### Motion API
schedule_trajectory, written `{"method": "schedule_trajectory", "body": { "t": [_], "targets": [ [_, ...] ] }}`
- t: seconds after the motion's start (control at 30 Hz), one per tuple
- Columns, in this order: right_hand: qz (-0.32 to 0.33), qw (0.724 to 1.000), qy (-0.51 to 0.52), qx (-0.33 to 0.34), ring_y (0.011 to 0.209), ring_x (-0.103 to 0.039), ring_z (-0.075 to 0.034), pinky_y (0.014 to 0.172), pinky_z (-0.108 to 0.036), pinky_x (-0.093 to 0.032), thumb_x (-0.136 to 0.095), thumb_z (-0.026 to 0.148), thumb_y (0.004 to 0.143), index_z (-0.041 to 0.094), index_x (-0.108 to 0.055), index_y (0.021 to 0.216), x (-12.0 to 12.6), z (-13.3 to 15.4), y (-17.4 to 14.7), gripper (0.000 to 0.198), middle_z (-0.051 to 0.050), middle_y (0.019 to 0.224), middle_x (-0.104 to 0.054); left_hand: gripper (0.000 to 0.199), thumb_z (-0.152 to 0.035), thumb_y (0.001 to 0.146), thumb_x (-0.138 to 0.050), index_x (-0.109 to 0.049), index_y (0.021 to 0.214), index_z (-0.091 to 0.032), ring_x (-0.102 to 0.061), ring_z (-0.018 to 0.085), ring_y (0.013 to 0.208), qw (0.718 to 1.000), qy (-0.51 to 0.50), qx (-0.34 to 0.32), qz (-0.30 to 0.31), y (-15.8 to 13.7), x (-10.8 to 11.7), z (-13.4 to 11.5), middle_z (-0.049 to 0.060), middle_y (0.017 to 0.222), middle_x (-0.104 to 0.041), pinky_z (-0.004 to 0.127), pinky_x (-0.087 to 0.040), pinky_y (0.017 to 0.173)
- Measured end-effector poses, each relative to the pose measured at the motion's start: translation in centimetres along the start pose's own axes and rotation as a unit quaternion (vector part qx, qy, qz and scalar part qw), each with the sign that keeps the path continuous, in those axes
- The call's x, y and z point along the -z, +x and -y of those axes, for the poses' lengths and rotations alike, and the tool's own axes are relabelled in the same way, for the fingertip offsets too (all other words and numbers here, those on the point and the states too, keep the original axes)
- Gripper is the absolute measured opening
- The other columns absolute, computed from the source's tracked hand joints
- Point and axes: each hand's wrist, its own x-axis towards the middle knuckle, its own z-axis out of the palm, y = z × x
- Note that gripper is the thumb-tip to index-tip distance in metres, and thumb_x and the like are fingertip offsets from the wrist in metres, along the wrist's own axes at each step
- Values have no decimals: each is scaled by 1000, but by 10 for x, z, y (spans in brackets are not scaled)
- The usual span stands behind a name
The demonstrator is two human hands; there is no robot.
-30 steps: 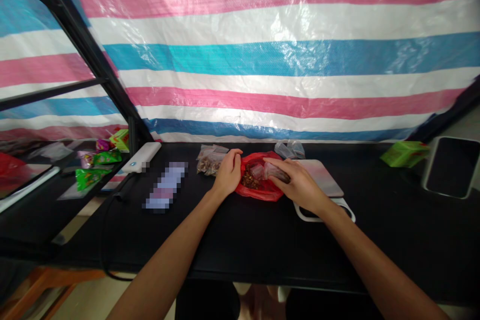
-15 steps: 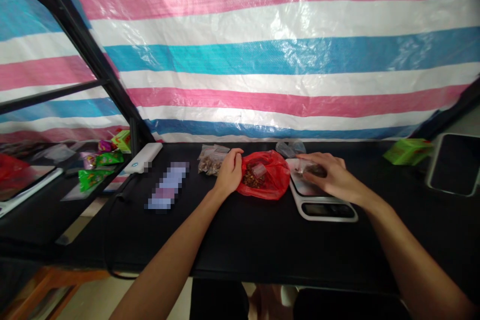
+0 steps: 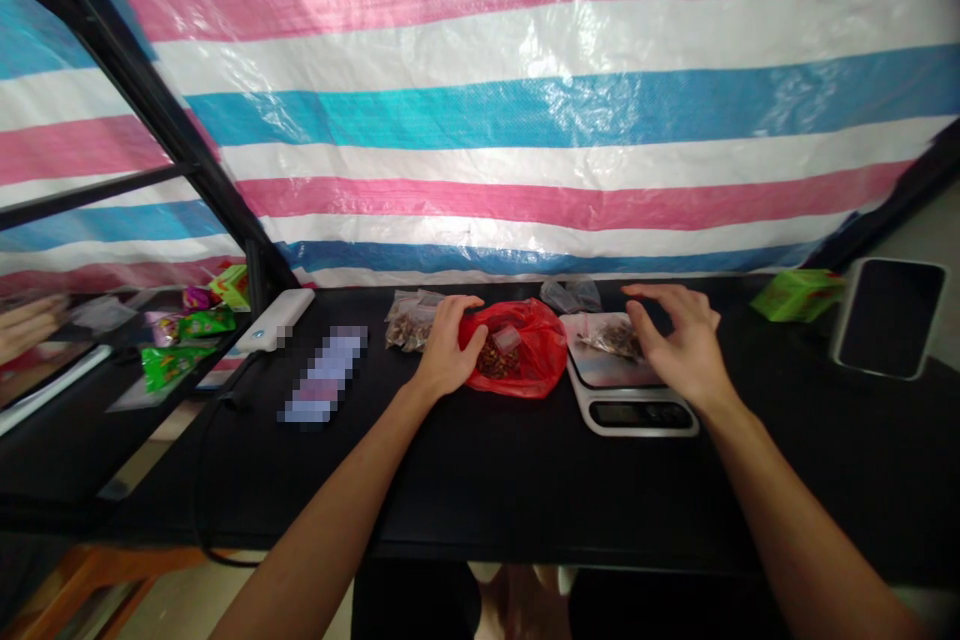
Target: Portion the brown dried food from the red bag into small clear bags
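Note:
A small clear bag [image 3: 611,338] of brownish dried bits lies on the metal pan of a white kitchen scale [image 3: 585,412]. My right hand [image 3: 679,340] is open over the pan's right side, thumb and fingers apart, just right of that bag. Left of the scale sits a red plastic bag [image 3: 544,360], its mouth spread, with brown pieces and a small clear packet [image 3: 507,338] inside. My left hand [image 3: 446,350] is at its left edge, fingers apart; whether it touches the bag I cannot tell. Behind this hand lie filled clear bags [image 3: 405,325], partly hidden.
Clear empty bags [image 3: 570,296] lie behind the scale. Leftward are a blurred-out phone [image 3: 324,375] and a white power strip [image 3: 279,318] with a cable. A green box [image 3: 796,296] and dark-screened device [image 3: 892,318] stand right. Another person's hand [image 3: 30,325] shows far left.
My right hand has let go of the clear bag on the scale and drawn up and right. My left fingers have spread at the red bag. Another person's hand has appeared far left.

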Motion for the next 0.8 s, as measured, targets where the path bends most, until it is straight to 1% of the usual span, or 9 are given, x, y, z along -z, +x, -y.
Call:
{"method": "schedule_trajectory", "body": {
  "t": [0.13, 0.23, 0.37, 0.53, 0.6, 0.63, 0.73, 0.8],
  "targets": [
    [1, 1000, -6, -16, 110, -60, -32, 98, -51, -38, -46, 47, 104, 29, -75, 106, 4, 0, 0, 35, -6, 109, -75, 24, -25, 96, -54, -58, 120, -21, -57, 26, 120, 1000, -7, 13, -11, 1, 1, 3, 11, 122, -63, 43, -43, 110],
    [0, 1000, -3, -22, 111, -59, -32, 98, -50, -37, -42, 48, 105, 29, -76, 103, 7, -1, 1, 39, -6, 106, -75, 22, -23, 97, -54, -58, 118, -21, -58, 25, 117, 1000, -14, 8, -20, 2, 0, 5, 10, 119, -63, 43, -44, 108],
    [19, 1000, 8, -22, 110, -59, -30, 100, -50, -35, -41, 49, 105, 28, -77, 101, 7, -1, 1, 42, -5, 106, -75, 21, -20, 95, -55, -59, 116, -21, -59, 25, 113, 999, -14, -7, -30, 2, -2, 7, 9, 115, -63, 43, -46, 104],
    [46, 998, 5, -35, 113, -57, -32, 102, -53, -33, -41, 52, 104, 29, -78, 100, 7, -1, 1, 44, -6, 108, -75, 21, -17, 95, -55, -60, 115, -21, -59, 24, 112, 999, -16, -7, -34, 2, -3, 8, 9, 113, -63, 43, -47, 103],
    [64, 997, 10, -35, 116, -55, -34, 102, -54, -33, -41, 54, 103, 30, -76, 106, 9, 0, 0, 43, -7, 113, -74, 21, -16, 94, -55, -61, 114, -21, -60, 24, 111, 999, -17, -4, -37, 2, -3, 7, 8, 112, -63, 43, -47, 102],
    [78, 996, 17, -32, 118, -53, -34, 102, -55, -34, -41, 55, 103, 30, -74, 113, 9, 0, 0, 42, -7, 116, -74, 20, -16, 94, -55, -61, 113, -20, -60, 24, 110, 999, -18, -3, -38, 2, -3, 7, 8, 112, -63, 43, -48, 101],
    [139, 989, 47, -19, 122, -50, -35, 104, -56, -35, -40, 56, 102, 32, -61, 138, 9, 1, -3, 48, -9, 124, -70, 20, -16, 94, -54, -62, 112, -20, -60, 24, 109, 999, -22, -2, -39, 2, -2, 6, 8, 111, -63, 42, -48, 100],
    [178, 983, 52, -7, 123, -51, -35, 106, -56, -36, -45, 56, 101, 33, -53, 146, 6, 0, -7, 52, -9, 126, -68, 19, -16, 95, -54, -62, 112, -20, -60, 23, 108, 999, -24, -2, -39, 2, -2, 7, 8, 110, -62, 41, -48, 99]
  ]
}}
